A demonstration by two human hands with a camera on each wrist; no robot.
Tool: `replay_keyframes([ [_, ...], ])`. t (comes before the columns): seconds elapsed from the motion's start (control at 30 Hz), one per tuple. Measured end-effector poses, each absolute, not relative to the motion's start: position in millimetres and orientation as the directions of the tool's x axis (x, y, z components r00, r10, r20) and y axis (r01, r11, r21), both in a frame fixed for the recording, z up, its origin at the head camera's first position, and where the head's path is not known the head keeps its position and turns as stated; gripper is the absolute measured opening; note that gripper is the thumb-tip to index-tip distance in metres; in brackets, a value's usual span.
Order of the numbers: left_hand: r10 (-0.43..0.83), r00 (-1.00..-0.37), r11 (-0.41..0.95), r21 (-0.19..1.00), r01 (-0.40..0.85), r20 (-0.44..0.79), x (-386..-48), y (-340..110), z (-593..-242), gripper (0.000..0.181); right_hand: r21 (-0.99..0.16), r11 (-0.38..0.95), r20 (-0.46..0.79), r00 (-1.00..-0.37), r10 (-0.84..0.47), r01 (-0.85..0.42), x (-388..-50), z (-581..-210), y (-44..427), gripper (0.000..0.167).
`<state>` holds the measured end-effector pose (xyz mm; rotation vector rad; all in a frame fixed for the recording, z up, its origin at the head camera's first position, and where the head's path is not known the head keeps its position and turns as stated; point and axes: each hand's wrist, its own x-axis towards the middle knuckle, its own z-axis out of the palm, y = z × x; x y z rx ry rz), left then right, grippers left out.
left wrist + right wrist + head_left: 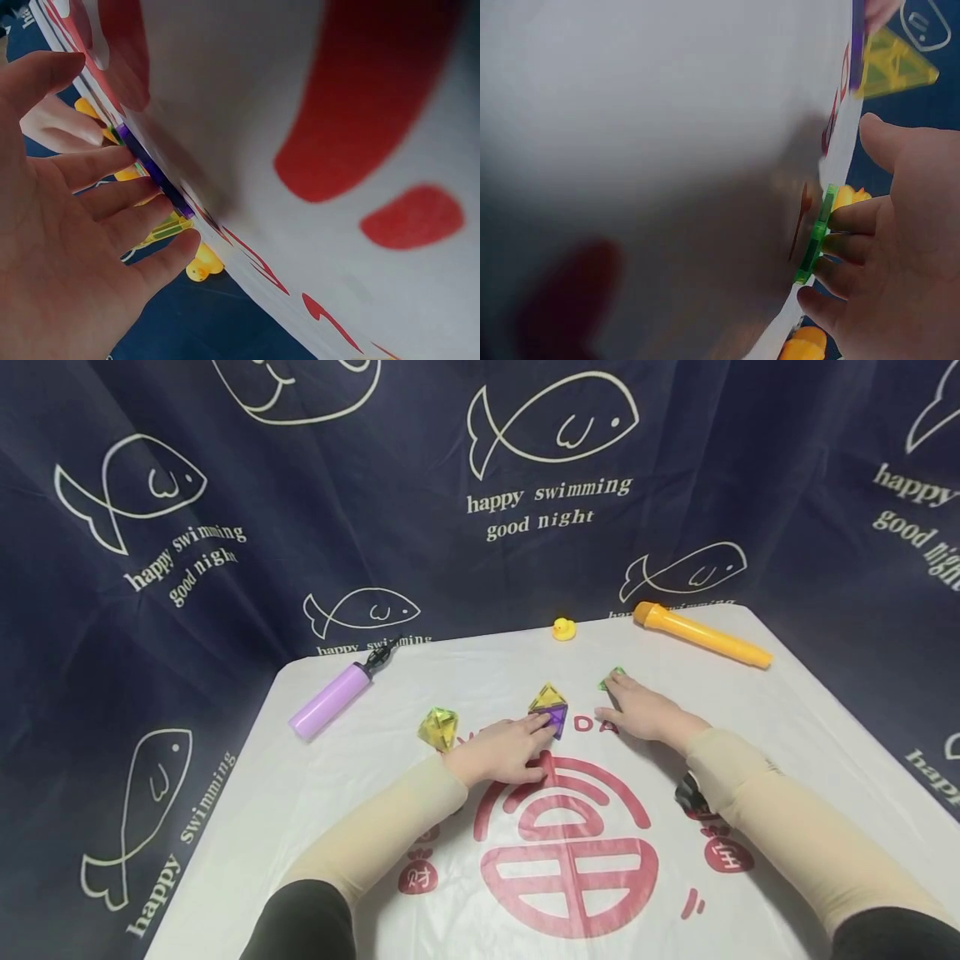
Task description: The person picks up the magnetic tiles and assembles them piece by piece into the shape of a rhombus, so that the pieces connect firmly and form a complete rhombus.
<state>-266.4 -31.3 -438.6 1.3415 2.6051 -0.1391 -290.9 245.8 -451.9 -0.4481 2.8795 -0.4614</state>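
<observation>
The fingertips of my left hand (pixel 506 752) rest on a purple triangular magnetic tile (pixel 555 718) lying flat on the table. A yellow triangular tile (pixel 548 696) stands up along the purple one's far side, as the right wrist view shows. To the right, my right hand (pixel 643 710) touches a green magnetic tile (pixel 817 234) with its fingertips. That tile lies flat, and the fingers (pixel 855 247) cover part of it in the head view. Left of my left hand sits a faceted yellow and green piece (pixel 438 728), apparently made of similar tiles.
A purple hand pump (pixel 332 700) with a black end lies at the table's left. Along the back edge are a yellow rubber duck (pixel 564 629) and an orange tube-shaped object (pixel 705 637). A black object (pixel 688 793) is partly hidden by my right forearm. Dark curtains surround the white table (pixel 247 860).
</observation>
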Motion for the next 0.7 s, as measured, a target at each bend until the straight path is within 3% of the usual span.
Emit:
replay_keyframes([
  [0.7,0.777,-0.590,0.609,0.025,0.793,-0.220,-268,-29,-439,0.076,-0.382,0.859,-0.084,-0.913,-0.400,-0.341,-221,-448,226,0.074],
])
